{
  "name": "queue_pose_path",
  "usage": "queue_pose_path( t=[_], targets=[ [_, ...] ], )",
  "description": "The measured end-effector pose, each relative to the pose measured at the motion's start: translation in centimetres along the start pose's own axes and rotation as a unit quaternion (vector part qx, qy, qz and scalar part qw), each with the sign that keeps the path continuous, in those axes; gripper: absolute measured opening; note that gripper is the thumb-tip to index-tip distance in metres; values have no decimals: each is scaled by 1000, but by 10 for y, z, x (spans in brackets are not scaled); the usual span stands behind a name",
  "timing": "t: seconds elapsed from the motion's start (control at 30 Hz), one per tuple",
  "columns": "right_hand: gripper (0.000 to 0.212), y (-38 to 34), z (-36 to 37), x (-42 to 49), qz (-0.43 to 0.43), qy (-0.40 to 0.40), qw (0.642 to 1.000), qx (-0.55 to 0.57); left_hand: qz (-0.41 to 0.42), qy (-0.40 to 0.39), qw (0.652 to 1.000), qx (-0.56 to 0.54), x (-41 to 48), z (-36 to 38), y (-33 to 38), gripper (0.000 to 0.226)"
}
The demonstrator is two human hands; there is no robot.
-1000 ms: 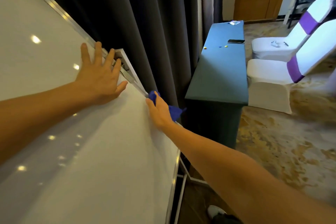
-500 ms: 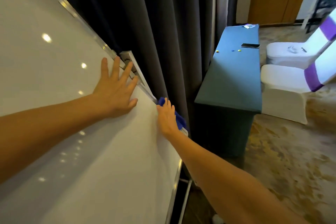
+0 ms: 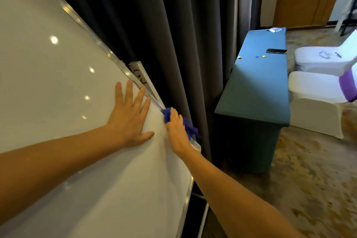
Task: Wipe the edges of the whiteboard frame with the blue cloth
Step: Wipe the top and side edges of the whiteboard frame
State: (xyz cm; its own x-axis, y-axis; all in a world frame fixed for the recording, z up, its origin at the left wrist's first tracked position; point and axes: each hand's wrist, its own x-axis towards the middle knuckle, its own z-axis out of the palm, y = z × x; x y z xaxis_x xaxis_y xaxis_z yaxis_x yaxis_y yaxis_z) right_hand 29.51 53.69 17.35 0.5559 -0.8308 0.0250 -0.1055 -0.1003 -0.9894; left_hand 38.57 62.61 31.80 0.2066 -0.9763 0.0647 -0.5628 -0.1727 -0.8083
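Note:
A large whiteboard [image 3: 58, 87] fills the left side, tilted in view, with a silver frame edge [image 3: 81, 21] running down to its right corner. My left hand [image 3: 129, 118] lies flat on the board surface with fingers spread, holding nothing. My right hand [image 3: 176, 132] presses the blue cloth [image 3: 190, 129] against the frame edge near the lower right corner of the board. The cloth bunches out above and to the right of my fingers. A small tray bracket [image 3: 140, 75] sticks out of the frame just above my left hand.
Dark grey curtains [image 3: 164, 35] hang right behind the board. A long teal table [image 3: 257, 91] stands to the right with a phone [image 3: 276, 51] and small magnets on it. White covered chairs [image 3: 316, 98] with purple sashes sit beyond. The board's stand leg [image 3: 203, 216] shows below.
My right hand with the cloth has slid down the frame edge toward the corner. My left hand has shifted slightly lower on the board, away from the bracket.

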Motion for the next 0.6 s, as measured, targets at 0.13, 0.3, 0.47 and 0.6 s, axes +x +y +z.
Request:
queue_pose_path(
  t=[0.13,0.3,0.47,0.6],
  targets=[
    [63,-3,20,-6,-136,-8,989,-63,-4,7,1000,-16,-1,-1,5,108],
    [61,67,-9,-15,58,48,996,-45,-21,-2,1000,5,4,-1,11,111],
    [65,23,12,-13,-77,14,997,-10,-42,-2,999,11,6,-3,32,117],
    [62,66,-5,-22,-54,46,993,-92,-31,7,999,8,6,0,37,117]
  ],
)
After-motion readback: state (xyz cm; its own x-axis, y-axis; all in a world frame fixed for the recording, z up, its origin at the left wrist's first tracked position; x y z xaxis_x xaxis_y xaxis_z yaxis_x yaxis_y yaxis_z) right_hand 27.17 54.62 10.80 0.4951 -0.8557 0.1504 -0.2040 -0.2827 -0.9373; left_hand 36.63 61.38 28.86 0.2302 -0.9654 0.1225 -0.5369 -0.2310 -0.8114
